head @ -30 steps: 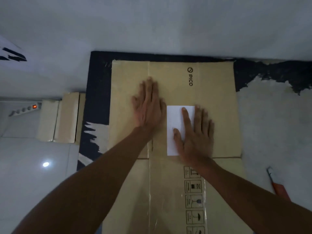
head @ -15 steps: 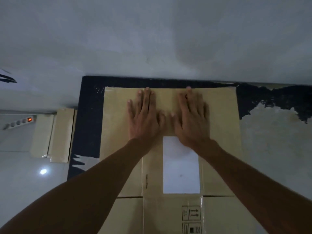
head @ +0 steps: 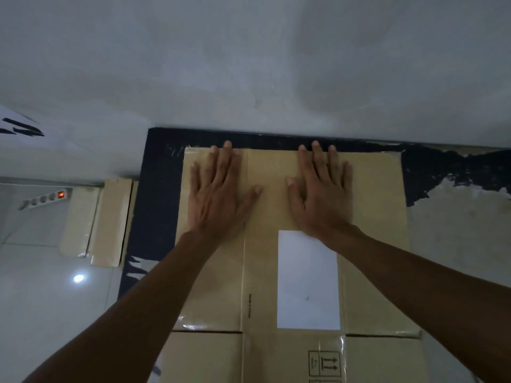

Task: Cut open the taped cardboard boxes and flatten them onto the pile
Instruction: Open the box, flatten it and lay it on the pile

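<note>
Pressing down with fingers spread and palms flat, the left hand (head: pixel 218 197) and right hand (head: pixel 322 194) rest side by side near the far edge of a flattened cardboard box (head: pixel 370 244), holding nothing. A blank white label (head: pixel 308 286) sits just below the right wrist, with small vertical print beside it too blurred to read and handling pictograms (head: pixel 324 363) with upward arrows nearer the camera. Beneath the box lies a dark mat (head: pixel 157 205) against a pale wall (head: pixel 249 64), with folded cardboard (head: pixel 107 222) and a power strip (head: pixel 44 199), its switch glowing orange, on the glossy tiled floor (head: pixel 41 299) to the left.
</note>
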